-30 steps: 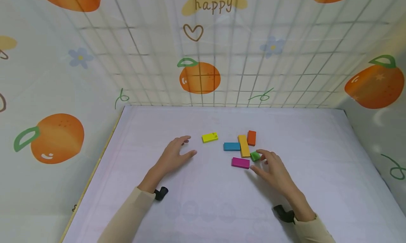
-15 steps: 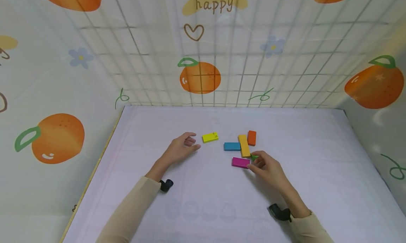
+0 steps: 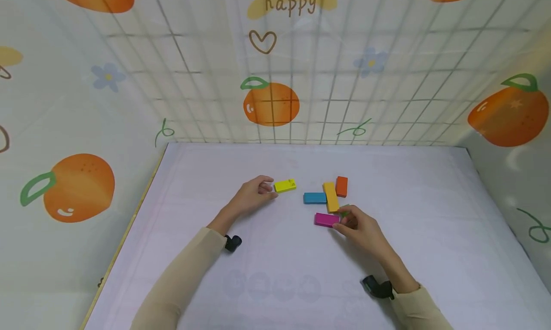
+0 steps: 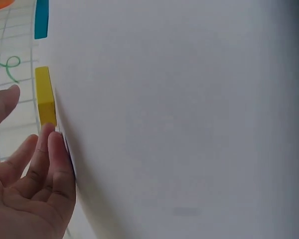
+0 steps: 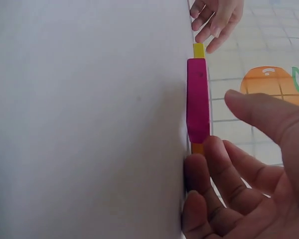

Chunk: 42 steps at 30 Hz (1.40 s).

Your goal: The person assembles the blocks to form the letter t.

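My left hand is just left of a yellow block, fingers loosely bent and thumb apart from them. In the left wrist view its fingertips come close to the near end of that yellow block; touch is hard to tell. My right hand hovers at the right end of a magenta block, thumb near its front corner. The right wrist view shows the thumb raised off the magenta block and fingertips by its end. Beneath the right fingers, a green block is mostly hidden.
A blue block meets the side of an amber block. Beside the amber one lies an orange-red block. All rest on a white tabletop, with a printed curtain behind it.
My left hand has moved right and away from me, up to the yellow block. My right hand has shifted slightly left, covering more of the green block. The blocks look unmoved.
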Motion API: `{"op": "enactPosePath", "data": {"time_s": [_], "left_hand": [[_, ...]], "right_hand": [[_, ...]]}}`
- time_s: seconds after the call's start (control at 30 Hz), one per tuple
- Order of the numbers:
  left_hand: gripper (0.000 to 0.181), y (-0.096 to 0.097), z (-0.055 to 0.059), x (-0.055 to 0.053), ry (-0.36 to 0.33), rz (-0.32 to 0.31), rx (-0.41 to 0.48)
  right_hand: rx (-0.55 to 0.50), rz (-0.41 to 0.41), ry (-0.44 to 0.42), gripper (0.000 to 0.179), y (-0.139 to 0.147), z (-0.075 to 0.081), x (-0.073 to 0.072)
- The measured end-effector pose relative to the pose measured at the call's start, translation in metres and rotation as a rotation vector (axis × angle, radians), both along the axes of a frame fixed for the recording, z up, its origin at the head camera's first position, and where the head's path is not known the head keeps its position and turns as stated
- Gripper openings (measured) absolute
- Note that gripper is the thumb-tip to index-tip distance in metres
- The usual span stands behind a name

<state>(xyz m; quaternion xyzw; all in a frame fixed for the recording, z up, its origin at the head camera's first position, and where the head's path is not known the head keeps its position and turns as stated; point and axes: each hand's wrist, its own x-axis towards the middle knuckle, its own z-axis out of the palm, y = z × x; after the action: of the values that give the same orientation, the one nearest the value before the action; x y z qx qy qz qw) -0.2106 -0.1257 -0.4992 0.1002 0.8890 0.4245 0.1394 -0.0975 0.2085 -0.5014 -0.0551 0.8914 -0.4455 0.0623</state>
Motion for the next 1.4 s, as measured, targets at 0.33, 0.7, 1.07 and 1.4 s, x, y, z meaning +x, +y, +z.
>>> {"op": "enactPosePath", "data": {"time_s": [0.33,0.7,1.07,1.4], "left_hand": [[0.052,0.008,-0.007,-0.010,-0.013,-0.009,-0.040],[0.049,0.018,-0.008,-0.008,0.006,-0.009,-0.089],[0.043,0.022,-0.012,-0.010,0.036,0.014,-0.147],[0.041,0.024,-0.012,-0.011,0.053,0.026,-0.124]], "right_hand": [[0.010,0.001,-0.021,0.038,-0.001,-0.002,-0.004],[0.070,0.016,-0.022,0.039,-0.002,-0.005,-0.004],[0.115,0.020,-0.035,0.039,-0.006,-0.006,-0.006],[0.137,0.020,-0.041,0.038,-0.009,-0.003,-0.007]]}}
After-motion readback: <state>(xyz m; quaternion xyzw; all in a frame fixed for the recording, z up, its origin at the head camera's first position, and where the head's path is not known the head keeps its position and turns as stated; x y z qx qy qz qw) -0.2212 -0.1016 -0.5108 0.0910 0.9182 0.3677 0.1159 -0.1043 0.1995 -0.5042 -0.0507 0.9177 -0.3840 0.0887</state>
